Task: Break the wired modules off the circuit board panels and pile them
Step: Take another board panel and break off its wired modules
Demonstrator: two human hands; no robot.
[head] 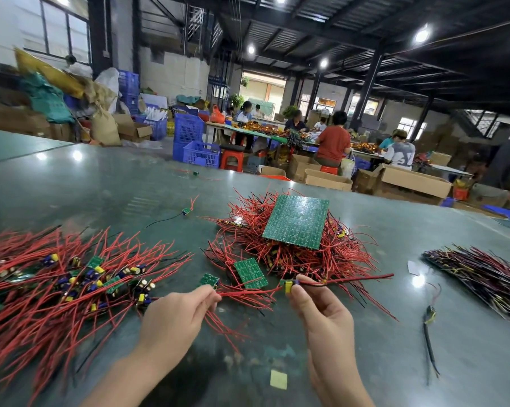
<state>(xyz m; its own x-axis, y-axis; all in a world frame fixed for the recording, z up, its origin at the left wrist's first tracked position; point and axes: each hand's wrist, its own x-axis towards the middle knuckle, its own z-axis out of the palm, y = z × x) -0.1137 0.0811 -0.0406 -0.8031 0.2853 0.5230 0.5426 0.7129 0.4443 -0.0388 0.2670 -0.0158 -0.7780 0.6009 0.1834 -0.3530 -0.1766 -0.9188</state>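
Observation:
A big green circuit board panel (pixel 297 221) lies on a heap of red-wired panels (pixel 292 254) in the middle of the table. A smaller green panel piece (pixel 250 273) lies at the heap's front. My left hand (pixel 174 321) pinches a small green module (pixel 209 280) with red wires trailing from it. My right hand (pixel 321 312) pinches a single module with a yellow part (pixel 289 285), its red and black wires pointing right. A broad pile of separated wired modules (pixel 57 283) spreads on the left.
A bundle of dark wires (pixel 483 274) lies at the right. Loose modules lie at the centre back (pixel 186 211) and at the right front (pixel 430 315). A yellow paper scrap (pixel 278 378) lies near the front edge. People work at tables beyond.

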